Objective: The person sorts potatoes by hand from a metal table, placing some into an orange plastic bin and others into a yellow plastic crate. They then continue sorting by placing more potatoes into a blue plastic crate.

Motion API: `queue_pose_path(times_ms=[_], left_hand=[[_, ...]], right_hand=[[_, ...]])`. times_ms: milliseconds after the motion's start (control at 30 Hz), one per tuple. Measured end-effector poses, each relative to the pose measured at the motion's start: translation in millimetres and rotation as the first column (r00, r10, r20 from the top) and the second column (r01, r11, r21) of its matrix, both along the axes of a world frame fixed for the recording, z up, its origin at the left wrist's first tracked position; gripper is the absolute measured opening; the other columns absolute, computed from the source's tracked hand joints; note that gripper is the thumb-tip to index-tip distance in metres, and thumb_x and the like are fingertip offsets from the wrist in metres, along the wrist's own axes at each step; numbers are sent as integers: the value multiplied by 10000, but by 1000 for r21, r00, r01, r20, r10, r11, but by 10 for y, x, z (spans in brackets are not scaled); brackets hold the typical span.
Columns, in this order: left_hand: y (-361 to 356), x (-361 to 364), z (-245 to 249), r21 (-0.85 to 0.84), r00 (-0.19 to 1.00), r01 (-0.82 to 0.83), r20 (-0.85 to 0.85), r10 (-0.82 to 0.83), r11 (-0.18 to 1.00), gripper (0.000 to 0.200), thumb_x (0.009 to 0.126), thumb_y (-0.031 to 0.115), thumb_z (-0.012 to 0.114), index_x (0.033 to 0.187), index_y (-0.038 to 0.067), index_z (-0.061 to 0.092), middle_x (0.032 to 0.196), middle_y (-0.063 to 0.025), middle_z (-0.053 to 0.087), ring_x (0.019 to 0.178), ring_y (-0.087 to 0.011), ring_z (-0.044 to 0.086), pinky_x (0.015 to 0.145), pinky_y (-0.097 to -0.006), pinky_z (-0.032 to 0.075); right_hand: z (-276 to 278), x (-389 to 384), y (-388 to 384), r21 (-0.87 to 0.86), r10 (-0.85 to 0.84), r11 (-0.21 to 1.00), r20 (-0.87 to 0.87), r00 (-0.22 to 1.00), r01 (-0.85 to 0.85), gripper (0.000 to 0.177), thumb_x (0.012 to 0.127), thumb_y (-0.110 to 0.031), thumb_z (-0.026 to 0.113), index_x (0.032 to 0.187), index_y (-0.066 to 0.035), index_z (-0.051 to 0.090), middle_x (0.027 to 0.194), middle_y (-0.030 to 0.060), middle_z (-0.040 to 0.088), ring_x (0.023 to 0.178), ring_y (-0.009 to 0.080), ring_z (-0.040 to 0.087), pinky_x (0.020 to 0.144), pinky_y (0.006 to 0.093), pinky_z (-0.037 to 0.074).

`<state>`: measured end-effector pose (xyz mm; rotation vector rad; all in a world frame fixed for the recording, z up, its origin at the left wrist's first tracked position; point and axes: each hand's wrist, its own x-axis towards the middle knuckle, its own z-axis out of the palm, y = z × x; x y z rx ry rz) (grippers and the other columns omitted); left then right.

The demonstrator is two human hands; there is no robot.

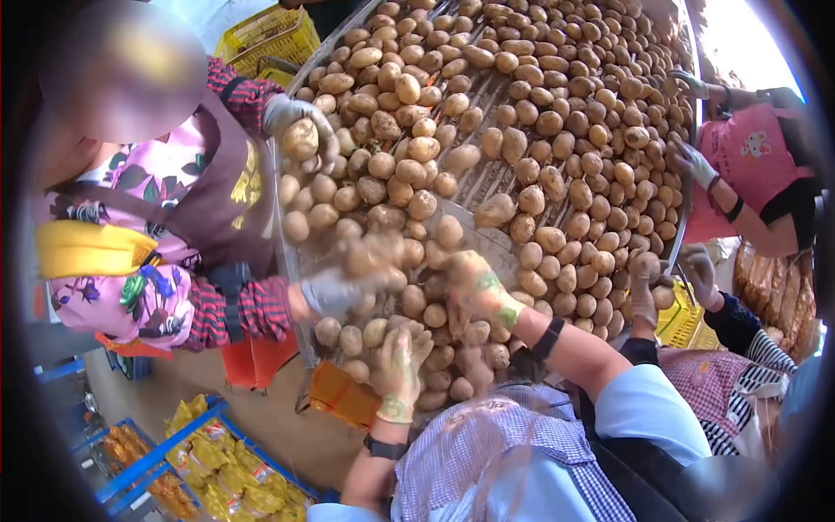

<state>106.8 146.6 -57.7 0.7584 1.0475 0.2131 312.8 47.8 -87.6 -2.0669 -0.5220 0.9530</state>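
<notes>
Potatoes (496, 211) cover a large sorting table in front of me, several layers wide and lightly soiled. My left hand (398, 365), in a pale glove with green print, is at the near edge beside the potatoes, fingers stretched up and loosely apart. Over the pile to its right, my right hand (478, 290), in a matching glove, bends down with its fingertips among the potatoes; the fingers are partly hidden and blurred, so I cannot tell whether they grip one. A co-worker's gloved hand (330, 293) reaches in from the left, close to both.
At the left, a co-worker's other gloved hand (300, 130) holds a potato. Co-workers' hands (693, 163) are along the right edge. Yellow crates (265, 39) stand beyond the table. An orange panel (344, 393) is at its near corner. Yellow net bags (230, 470) fill a blue-framed rack (161, 452).
</notes>
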Motion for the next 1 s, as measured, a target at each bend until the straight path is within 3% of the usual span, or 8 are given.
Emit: queue_pose_path(times_ms=[100, 267, 333, 467, 600, 733, 933, 1000], left_hand=[[19, 38, -35, -244, 987, -56, 132, 91, 968, 400, 993, 292, 615, 1266, 3, 564, 1146, -123, 640, 1051, -279, 648, 930, -421, 562], [114, 297, 181, -569, 981, -73, 105, 161, 819, 540, 995, 453, 556, 1321, 24, 530, 1317, -165, 547, 1184, -342, 557, 1028, -517, 488], [183, 242, 130, -671, 955, -1, 218, 199, 742, 606, 986, 520, 540, 1382, 65, 487, 1357, -174, 519, 1211, -346, 533, 1040, -517, 489], [287, 244, 171, -860, 901, -185, 45, 432, 475, 488, 998, 445, 566, 1316, 76, 537, 1265, -179, 566, 1130, -328, 579, 942, -469, 555], [374, 33, 34, -782, 948, -23, 181, 261, 623, 244, 1023, 265, 558, 1182, 88, 615, 880, -50, 626, 820, -220, 635, 763, -413, 606], [364, -24, -62, -785, 946, -8, 195, 260, 619, 392, 1001, 156, 551, 1390, 128, 525, 1118, -68, 650, 1031, -235, 645, 815, -410, 604], [191, 95, 196, -544, 763, 275, 625, 164, 793, 706, 856, -45, 555, 1508, 187, 414, 1550, -182, 365, 1413, -380, 375, 1052, -455, 481], [141, 28, 153, -623, 765, 309, 612, 201, 719, 687, 860, -59, 570, 1487, 189, 439, 1524, -172, 398, 1386, -369, 411, 1015, -439, 504]], right_hand=[[53, -149, -59, -117, 317, 948, 380, 869, -295, 379, 752, -89, 729, 1109, -12, 629, 1195, 188, 576, 1106, 413, 555, 953, 449, 483], [-94, -51, -41, 285, 79, 949, 192, 978, -133, 370, 725, -133, 705, 1075, -16, 671, 1056, 195, 633, 978, 355, 637, 897, 415, 527], [422, -100, 97, 371, 228, 923, -311, 923, -103, 330, 803, -139, 689, 1115, -40, 653, 1048, 169, 648, 940, 366, 647, 884, 414, 533], [505, 133, 649, 26, 81, 990, 713, 697, -142, 251, 801, -139, 634, 1039, -58, 632, 970, 158, 665, 905, 357, 641, 795, 504, 502], [105, 191, 1066, -328, 316, 938, 662, 679, -116, 136, 834, -165, 584, 943, -108, 644, 904, 120, 680, 922, 307, 644, 781, 461, 481], [109, 234, 1195, -388, 404, 904, 629, 665, -181, 147, 776, -186, 677, 912, -133, 690, 871, 99, 723, 847, 270, 702, 705, 449, 518], [954, 86, 307, 349, 247, 917, -122, 961, -191, 103, 772, -151, 679, 835, -76, 711, 819, 122, 700, 831, 344, 686, 804, 425, 538], [750, -74, -62, 425, 103, 890, 169, 980, -167, 132, 778, -186, 700, 835, -67, 708, 843, 130, 698, 861, 331, 682, 829, 415, 543]])
